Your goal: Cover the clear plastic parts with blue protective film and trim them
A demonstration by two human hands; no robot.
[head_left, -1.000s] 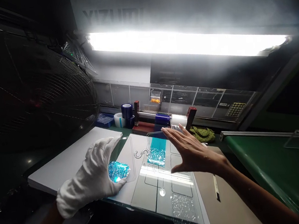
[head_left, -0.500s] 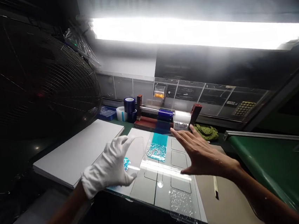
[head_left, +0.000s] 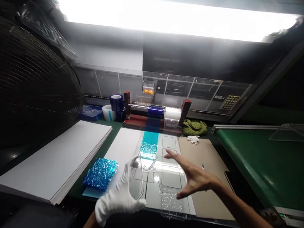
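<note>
My left hand (head_left: 121,197), in a white glove, grips a clear thin plate (head_left: 141,177) by its edges between fingers and thumb. The plate is tilted nearly edge-on. My bare right hand (head_left: 195,176) hovers to its right, fingers and thumb spread, with nothing in it. Beneath both hands lies a pale work sheet (head_left: 153,200) marked with rounded rectangles. A strip of blue film (head_left: 151,138) runs onto it from a tape dispenser (head_left: 139,121). Crinkled clear film (head_left: 172,202) lies near its front edge. Left of my gloved hand sits a crumpled wad of blue film (head_left: 101,173).
A stack of white sheets (head_left: 56,159) lies left, beside a large fan (head_left: 30,79). Tape rolls (head_left: 109,112) stand at the back. On the right are a brown board (head_left: 206,194), a green pouch (head_left: 195,127) and a green belt surface (head_left: 253,161).
My left hand has come lower and turned the clear plate closer to edge-on. My right hand has lowered, still spread. The view has shifted, uncovering the blue wad.
</note>
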